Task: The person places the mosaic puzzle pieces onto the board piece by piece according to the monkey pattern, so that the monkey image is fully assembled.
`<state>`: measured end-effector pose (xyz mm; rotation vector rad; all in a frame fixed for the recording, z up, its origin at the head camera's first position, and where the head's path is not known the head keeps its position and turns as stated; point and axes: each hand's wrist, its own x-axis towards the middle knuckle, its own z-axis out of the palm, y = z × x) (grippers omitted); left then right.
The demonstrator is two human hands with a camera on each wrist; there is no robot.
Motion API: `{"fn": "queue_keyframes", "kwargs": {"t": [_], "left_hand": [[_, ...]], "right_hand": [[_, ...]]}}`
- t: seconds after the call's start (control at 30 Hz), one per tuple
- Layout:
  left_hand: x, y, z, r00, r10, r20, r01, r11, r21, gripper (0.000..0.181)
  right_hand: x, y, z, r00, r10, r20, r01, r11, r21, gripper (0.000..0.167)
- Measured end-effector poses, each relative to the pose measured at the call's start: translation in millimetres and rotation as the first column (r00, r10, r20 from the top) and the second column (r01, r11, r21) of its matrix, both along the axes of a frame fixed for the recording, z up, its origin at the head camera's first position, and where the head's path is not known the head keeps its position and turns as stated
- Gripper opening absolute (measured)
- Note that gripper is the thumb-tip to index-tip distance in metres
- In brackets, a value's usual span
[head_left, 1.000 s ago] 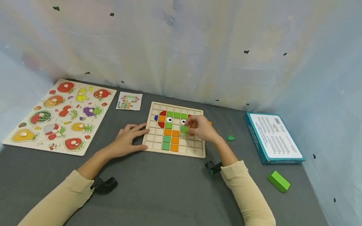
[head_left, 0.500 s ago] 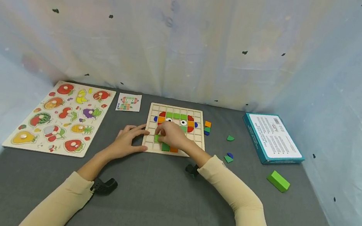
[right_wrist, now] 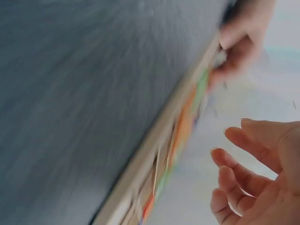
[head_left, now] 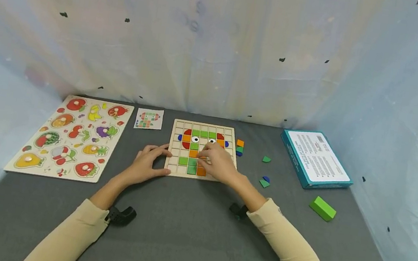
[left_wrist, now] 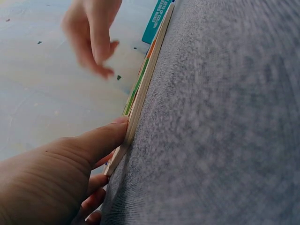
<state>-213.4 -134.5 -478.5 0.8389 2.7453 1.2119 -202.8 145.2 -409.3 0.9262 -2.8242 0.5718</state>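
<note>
A wooden grid board (head_left: 229, 131) lies on the dark cloth, with red, orange, green and blue tiles and two eye tiles in its cells. My left hand (head_left: 149, 161) rests at the board's left edge, thumb by the near corner and fingertips farther up the side. Over the board's lower right part hovers my right hand (head_left: 218, 162). Its fingers (right_wrist: 239, 180) are loosely bent with nothing between them in the right wrist view. A green square tile (head_left: 183, 161) sits in a lower left cell. The right hand hides some cells beneath it.
Right of the board lie small stacked tiles (head_left: 240, 147), a green piece (head_left: 267, 159) and a blue piece (head_left: 266, 179). Farther right are a teal box (head_left: 320, 160) and a green block (head_left: 322, 208). A fruit puzzle (head_left: 43, 124) and a pattern card (head_left: 149, 119) are leftward.
My right hand carried a green square tile leftward and left it in a lower left cell. Now it has drawn back to the right. The left hand has stayed in place.
</note>
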Motion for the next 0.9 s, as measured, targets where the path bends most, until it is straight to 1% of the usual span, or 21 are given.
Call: {"fn": "queue_keyframes", "kwargs": {"t": [0.07,0.13,0.2,0.27,0.37,0.43,0.5,0.6,0.73,0.83,0.9], "left_hand": [[-0.8,0.6,-0.4,1.0,0.0,-0.011,0.0,1.0,0.009,0.05],[-1.6,0.7,-1.0,1.0,-0.002,-0.021,0.002,1.0,0.015,0.046],[-2.1,0.5,-1.5,1.0,-0.005,-0.026,0.005,1.0,0.018,0.043],[-1.8,0.4,-1.8,1.0,-0.009,-0.024,0.01,1.0,0.015,0.042],[-0.7,0.3,-1.8,1.0,-0.014,-0.017,0.014,1.0,0.02,0.042],[0.0,-0.5,-0.9,1.0,-0.012,-0.014,0.012,1.0,0.025,0.041],[0.2,-1.4,0.5,1.0,-0.008,-0.012,0.009,0.999,0.031,0.041],[0.3,-2.1,2.2,1.0,-0.006,-0.011,0.006,0.999,0.031,0.04],[0.9,-1.7,2.5,1.0,-0.01,-0.008,0.01,1.0,0.027,0.04],[0.7,-1.1,0.8,1.0,-0.014,-0.004,0.015,1.0,0.024,0.04],[0.2,-0.8,-0.8,1.0,-0.016,-0.004,0.016,1.0,0.023,0.04]], "right_hand": [[4.7,25,5.2,0.998,-0.064,0.024,0.065,0.997,-0.04,0.017],[9.5,54,7.3,0.989,-0.131,0.064,0.134,0.99,-0.053,0.018],[15.8,86,6.6,0.973,-0.199,0.116,0.205,0.978,-0.045,0.017],[23.3,115,2.0,0.952,-0.254,0.168,0.263,0.964,-0.029,0.015],[36.1,150,-6.6,0.927,-0.282,0.249,0.294,0.956,-0.014,0.016],[42.9,165,-11.8,0.916,-0.272,0.296,0.294,0.955,-0.033,0.018],[47.2,173,-15.0,0.912,-0.253,0.324,0.288,0.955,-0.065,0.018],[49.4,176,-16.2,0.913,-0.245,0.327,0.291,0.952,-0.098,0.015],[47.8,169,-14.1,0.922,-0.236,0.306,0.271,0.959,-0.078,0.013],[44.7,161,-13.0,0.928,-0.236,0.29,0.264,0.962,-0.062,0.012],[41.5,154,-12.9,0.931,-0.236,0.279,0.265,0.962,-0.071,0.01]]}}
